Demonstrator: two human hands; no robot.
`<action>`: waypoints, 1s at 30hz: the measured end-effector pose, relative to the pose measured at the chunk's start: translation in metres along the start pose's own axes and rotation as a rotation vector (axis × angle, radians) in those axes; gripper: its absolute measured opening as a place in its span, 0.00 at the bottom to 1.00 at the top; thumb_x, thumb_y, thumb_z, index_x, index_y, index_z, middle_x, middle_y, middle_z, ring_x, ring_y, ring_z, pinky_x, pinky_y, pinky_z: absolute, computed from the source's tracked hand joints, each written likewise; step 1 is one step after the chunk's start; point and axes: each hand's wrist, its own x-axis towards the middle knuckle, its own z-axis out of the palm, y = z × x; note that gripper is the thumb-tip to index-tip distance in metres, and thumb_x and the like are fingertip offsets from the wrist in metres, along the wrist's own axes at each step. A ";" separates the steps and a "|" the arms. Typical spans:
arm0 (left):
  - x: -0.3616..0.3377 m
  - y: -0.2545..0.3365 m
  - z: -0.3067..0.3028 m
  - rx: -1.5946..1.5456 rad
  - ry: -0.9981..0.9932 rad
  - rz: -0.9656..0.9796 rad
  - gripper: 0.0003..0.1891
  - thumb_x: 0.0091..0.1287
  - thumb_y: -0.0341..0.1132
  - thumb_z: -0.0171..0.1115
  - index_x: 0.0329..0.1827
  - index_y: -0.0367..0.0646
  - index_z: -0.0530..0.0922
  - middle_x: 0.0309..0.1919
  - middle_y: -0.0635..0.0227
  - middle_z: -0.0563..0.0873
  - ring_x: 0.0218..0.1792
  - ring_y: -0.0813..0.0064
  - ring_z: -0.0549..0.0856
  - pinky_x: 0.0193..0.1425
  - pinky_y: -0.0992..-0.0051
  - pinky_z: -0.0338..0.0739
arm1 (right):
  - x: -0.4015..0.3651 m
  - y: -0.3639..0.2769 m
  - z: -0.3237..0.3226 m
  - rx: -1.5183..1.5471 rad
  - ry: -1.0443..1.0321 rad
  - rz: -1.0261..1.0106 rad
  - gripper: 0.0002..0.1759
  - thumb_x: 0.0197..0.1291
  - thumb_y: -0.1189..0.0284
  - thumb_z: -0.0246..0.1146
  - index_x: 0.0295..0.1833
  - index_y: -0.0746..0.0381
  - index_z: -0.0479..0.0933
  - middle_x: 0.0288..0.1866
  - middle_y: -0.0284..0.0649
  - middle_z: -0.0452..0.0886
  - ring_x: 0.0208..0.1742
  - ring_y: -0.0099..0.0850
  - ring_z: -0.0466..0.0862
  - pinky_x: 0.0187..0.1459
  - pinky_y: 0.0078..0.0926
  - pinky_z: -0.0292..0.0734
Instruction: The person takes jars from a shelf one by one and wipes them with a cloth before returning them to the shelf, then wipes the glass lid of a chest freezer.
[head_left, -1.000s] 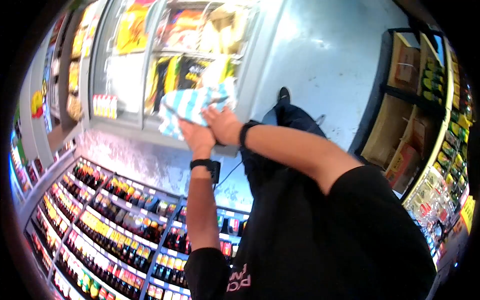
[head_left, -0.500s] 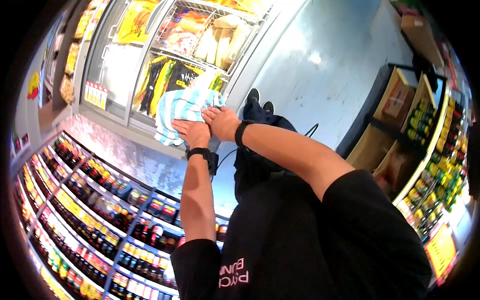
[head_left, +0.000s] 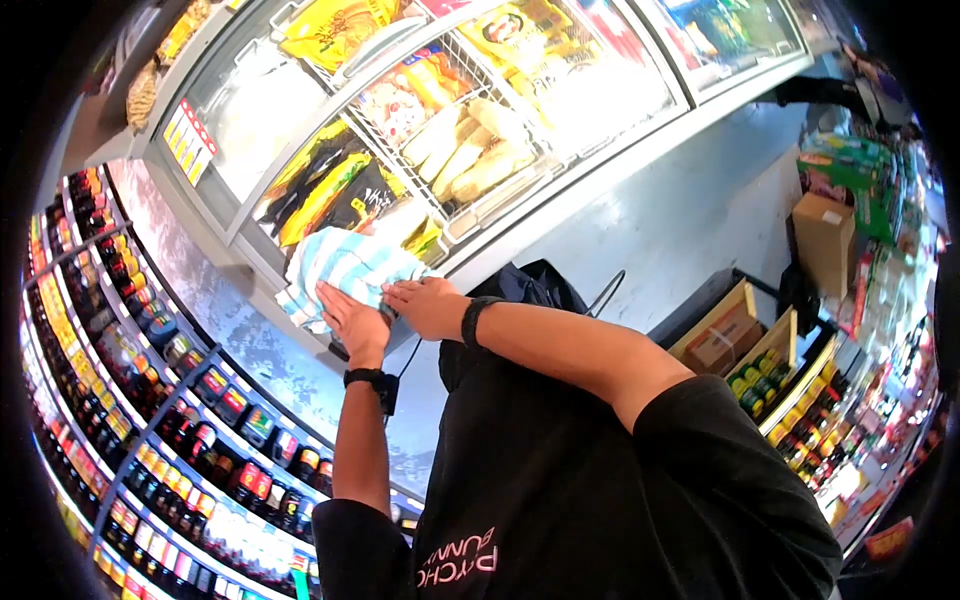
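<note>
Grip open on both sides: the left hand (head_left: 352, 322) lies palm-down with its fingers spread on a towel (head_left: 340, 262), and the right hand (head_left: 425, 303) lies flat just beside it, fingertips reaching over the left hand's knuckles onto the same cloth. Neither hand closes round it. The towel, striped pale blue and white, is bunched and pressed against the glass front of a freezer (head_left: 640, 140), near its lower edge. Behind the glass by the towel sit yellow and black packets (head_left: 325, 195), and further along a wire basket (head_left: 470, 150) holds pale, loaf-shaped packs. A black watch (head_left: 368, 378) is on the left wrist and a dark band (head_left: 470, 320) on the right. Shelves (head_left: 150, 400) packed with rows of bottles run along the left. Across the grey floor (head_left: 680, 230), well apart from the hands, stand a cardboard box (head_left: 822, 240) and open crates (head_left: 760, 370) of bottles.
</note>
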 end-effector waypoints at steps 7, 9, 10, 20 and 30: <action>0.026 0.055 0.010 -0.134 0.169 0.087 0.44 0.64 0.35 0.55 0.76 0.12 0.48 0.80 0.30 0.47 0.83 0.38 0.44 0.83 0.44 0.42 | -0.025 0.064 -0.051 -0.119 0.003 -0.002 0.38 0.66 0.64 0.58 0.81 0.62 0.60 0.87 0.37 0.53 0.83 0.33 0.61 0.75 0.43 0.62; 0.038 0.107 -0.004 -0.026 0.152 0.249 0.40 0.63 0.36 0.56 0.71 0.09 0.57 0.76 0.26 0.56 0.82 0.35 0.48 0.81 0.40 0.46 | -0.049 0.087 -0.096 -0.156 0.000 -0.006 0.42 0.63 0.64 0.61 0.81 0.65 0.59 0.85 0.43 0.56 0.82 0.36 0.62 0.74 0.46 0.64; 0.037 0.120 -0.001 -0.078 0.225 0.276 0.40 0.61 0.36 0.57 0.70 0.08 0.59 0.75 0.25 0.58 0.81 0.35 0.50 0.81 0.40 0.47 | -0.057 0.096 -0.104 -0.181 -0.018 -0.037 0.42 0.62 0.65 0.62 0.80 0.66 0.58 0.85 0.45 0.57 0.82 0.37 0.63 0.74 0.46 0.65; 0.049 0.348 0.003 -0.040 0.238 0.540 0.33 0.64 0.35 0.54 0.70 0.18 0.66 0.76 0.39 0.64 0.80 0.44 0.58 0.80 0.43 0.53 | -0.203 0.288 -0.157 -0.140 0.197 0.017 0.33 0.65 0.69 0.57 0.75 0.67 0.66 0.78 0.47 0.68 0.79 0.40 0.67 0.74 0.42 0.65; 0.089 0.523 -0.037 -0.273 -0.008 0.601 0.34 0.66 0.31 0.54 0.79 0.38 0.63 0.75 0.60 0.70 0.78 0.64 0.66 0.79 0.59 0.62 | -0.290 0.411 -0.258 -0.341 -0.047 0.159 0.40 0.73 0.55 0.51 0.79 0.73 0.56 0.82 0.55 0.59 0.85 0.50 0.53 0.80 0.51 0.53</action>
